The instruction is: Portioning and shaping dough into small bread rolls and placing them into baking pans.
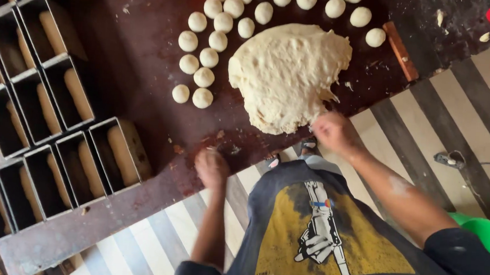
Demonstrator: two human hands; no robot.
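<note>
Dark printed shirt below dough mass

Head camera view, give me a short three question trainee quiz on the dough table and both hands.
1. True or false: the right hand touches the big pale dough mass.
2. What lies in the dark rectangular metal loaf tins? A: shaped dough logs B: flour
3. Where do the small round dough balls sit: on the dark wooden table or on the striped floor?

Key: 1 true; 2 A; 3 the table.

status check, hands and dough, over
Right hand pinching edge of big dough mass. Left hand closed on table edge. Dough balls alongside, nothing blocking.
</note>
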